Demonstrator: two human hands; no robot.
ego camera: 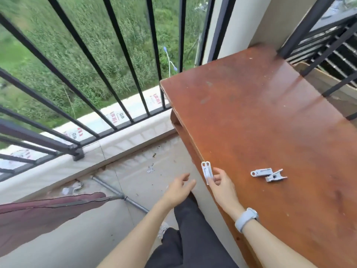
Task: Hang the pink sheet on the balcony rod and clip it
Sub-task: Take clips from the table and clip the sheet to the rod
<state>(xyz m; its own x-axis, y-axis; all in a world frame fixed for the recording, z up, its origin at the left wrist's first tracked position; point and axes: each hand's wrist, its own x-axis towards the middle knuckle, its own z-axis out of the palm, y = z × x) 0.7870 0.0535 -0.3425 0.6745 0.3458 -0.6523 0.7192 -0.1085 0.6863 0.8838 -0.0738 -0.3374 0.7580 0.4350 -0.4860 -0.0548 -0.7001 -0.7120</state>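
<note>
The pink sheet [38,215] hangs over a thin rod [108,199] at the lower left, draped on both sides. My right hand [222,184] pinches a white clothes clip [206,172] upright at the left edge of the brown table [251,117]. Beside it, my left hand [178,187] hovers with fingers relaxed and spread, holding nothing. Two more white clips [269,174] lie together on the table to the right of my right hand.
A black metal railing [92,60] runs along the balcony's low ledge [119,144] ahead, with grass far below. A grey pipe [119,194] lies on the tiled floor. My dark trouser legs stand between sheet and table.
</note>
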